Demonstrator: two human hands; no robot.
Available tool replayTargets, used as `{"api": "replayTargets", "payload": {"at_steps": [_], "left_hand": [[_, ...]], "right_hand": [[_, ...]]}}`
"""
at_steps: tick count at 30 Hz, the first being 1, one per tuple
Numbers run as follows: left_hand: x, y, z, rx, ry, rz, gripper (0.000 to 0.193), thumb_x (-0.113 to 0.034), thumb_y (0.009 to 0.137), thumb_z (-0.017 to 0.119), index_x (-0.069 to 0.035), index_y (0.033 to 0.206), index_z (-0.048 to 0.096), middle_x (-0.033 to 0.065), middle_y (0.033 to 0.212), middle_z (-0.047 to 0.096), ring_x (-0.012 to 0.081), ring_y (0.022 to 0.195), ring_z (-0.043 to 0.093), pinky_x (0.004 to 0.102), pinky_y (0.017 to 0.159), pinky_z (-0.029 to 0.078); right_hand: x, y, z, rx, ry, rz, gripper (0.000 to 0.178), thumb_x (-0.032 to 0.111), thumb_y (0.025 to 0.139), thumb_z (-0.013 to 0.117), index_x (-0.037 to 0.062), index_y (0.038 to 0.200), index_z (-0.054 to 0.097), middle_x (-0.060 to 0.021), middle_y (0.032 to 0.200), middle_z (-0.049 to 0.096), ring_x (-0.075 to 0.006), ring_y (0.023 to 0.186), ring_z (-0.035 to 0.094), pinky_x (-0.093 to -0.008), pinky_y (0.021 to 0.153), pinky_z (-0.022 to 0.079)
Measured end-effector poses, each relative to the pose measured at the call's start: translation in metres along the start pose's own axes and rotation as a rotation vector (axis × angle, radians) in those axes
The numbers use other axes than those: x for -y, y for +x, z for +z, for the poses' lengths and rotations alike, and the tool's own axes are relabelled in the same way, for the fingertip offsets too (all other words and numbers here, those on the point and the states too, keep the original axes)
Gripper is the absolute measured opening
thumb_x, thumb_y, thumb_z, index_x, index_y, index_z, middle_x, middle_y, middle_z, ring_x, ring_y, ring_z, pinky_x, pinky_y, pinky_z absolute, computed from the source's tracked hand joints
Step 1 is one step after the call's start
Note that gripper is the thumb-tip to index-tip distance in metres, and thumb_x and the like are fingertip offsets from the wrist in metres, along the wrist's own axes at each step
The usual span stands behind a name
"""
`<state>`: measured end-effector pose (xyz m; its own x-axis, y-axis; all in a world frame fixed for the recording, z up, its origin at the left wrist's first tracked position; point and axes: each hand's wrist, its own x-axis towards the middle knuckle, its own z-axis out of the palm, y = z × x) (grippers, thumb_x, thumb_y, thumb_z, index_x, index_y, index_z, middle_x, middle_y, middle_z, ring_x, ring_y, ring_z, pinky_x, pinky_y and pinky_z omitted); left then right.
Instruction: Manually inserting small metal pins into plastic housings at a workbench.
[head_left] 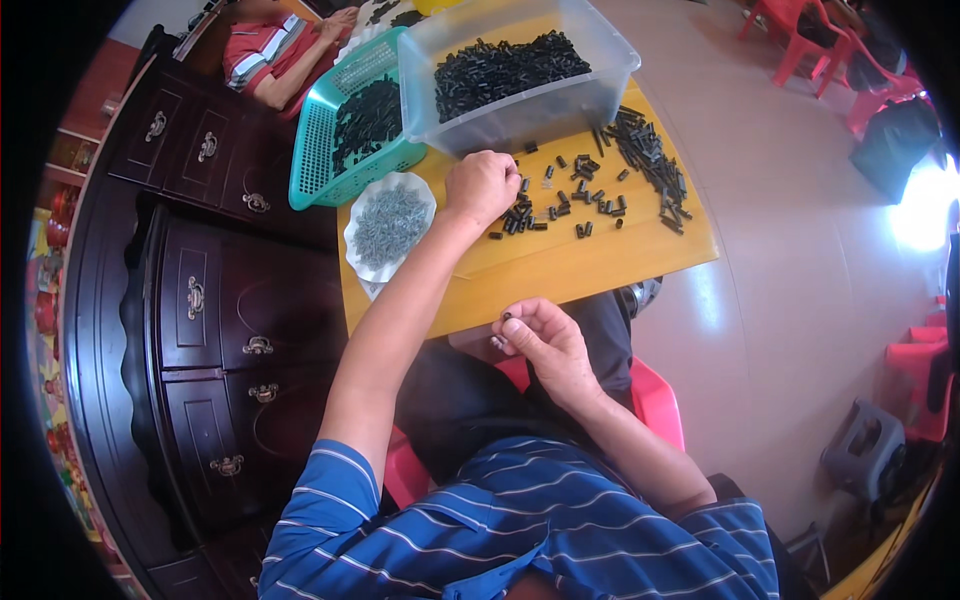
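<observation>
My left hand [482, 187] is closed with its fingers curled down at the left edge of a scatter of short black tubes [567, 203] on the yellow table. Whatever its fingertips hold is hidden. Just off the table's front edge, my right hand [552, 350] pinches a small black tube [507, 316] between thumb and forefinger. To the left of my left wrist, a white wavy-rimmed dish [428, 197] holds a heap of small, thin, greyish clear pieces [390, 228]. Longer black strips [652, 160] lie in a pile at the table's right side.
Behind my left hand stands a translucent bin [520, 122] of black pieces, with a green perforated basket [310, 170] beside it. Dark drawers [230, 290] line the left. Another person's arm [300, 70] rests at the far left. A grey stool [865, 450] stands on the right.
</observation>
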<state>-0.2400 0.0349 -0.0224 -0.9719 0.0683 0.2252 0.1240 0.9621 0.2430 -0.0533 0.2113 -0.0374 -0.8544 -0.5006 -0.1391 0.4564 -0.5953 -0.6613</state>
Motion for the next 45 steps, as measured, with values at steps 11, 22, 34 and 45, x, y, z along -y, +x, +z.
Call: {"api": "replayTargets", "payload": {"at_steps": [11, 22, 34, 45], "left_hand": [[-0.008, -0.06, -0.047, -0.115, -0.59, -0.074, 0.006, -0.005, 0.083, 0.07, -0.003, 0.089, 0.069, 0.0055, 0.077, 0.071, 0.0113, 0.064, 0.067, 0.0263, 0.059, 0.053], [-0.016, -0.158, -0.091, 0.191, -1.203, -0.296, 0.011, 0.0, 0.092, 0.067, 0.001, 0.103, 0.069, 0.0009, 0.087, 0.069, 0.0044, 0.076, 0.062, 0.0198, 0.071, 0.052], [-0.031, -0.17, -0.114, 0.202, -0.727, 0.074, 0.005, -0.002, 0.09, 0.067, -0.001, 0.095, 0.066, 0.0098, 0.081, 0.067, 0.0194, 0.071, 0.065, 0.03, 0.066, 0.051], [-0.03, -0.166, -0.117, 0.202, -0.645, 0.143, 0.006, 0.0, 0.087, 0.068, -0.001, 0.092, 0.066, 0.0109, 0.079, 0.068, 0.023, 0.069, 0.065, 0.0308, 0.064, 0.05]], "right_hand": [[0.002, -0.002, 0.001, -0.023, -0.019, -0.002, 0.013, 0.01, 0.101, 0.062, 0.0028, 0.112, 0.061, -0.0062, 0.099, 0.07, -0.0094, 0.082, 0.062, -0.0231, 0.078, 0.052], [-0.006, 0.0, 0.0, -0.011, -0.089, -0.029, 0.018, 0.009, 0.099, 0.065, -0.0005, 0.115, 0.065, -0.0032, 0.098, 0.071, -0.0069, 0.081, 0.062, -0.0222, 0.077, 0.053], [-0.004, -0.003, 0.004, -0.014, -0.161, -0.017, 0.018, 0.008, 0.099, 0.065, -0.0015, 0.114, 0.067, -0.0021, 0.093, 0.07, -0.0067, 0.08, 0.062, -0.0227, 0.076, 0.054], [-0.002, -0.004, 0.006, -0.018, -0.208, -0.016, 0.016, 0.009, 0.099, 0.066, -0.0019, 0.11, 0.069, 0.0, 0.085, 0.068, -0.0057, 0.075, 0.059, -0.0221, 0.072, 0.054]]}}
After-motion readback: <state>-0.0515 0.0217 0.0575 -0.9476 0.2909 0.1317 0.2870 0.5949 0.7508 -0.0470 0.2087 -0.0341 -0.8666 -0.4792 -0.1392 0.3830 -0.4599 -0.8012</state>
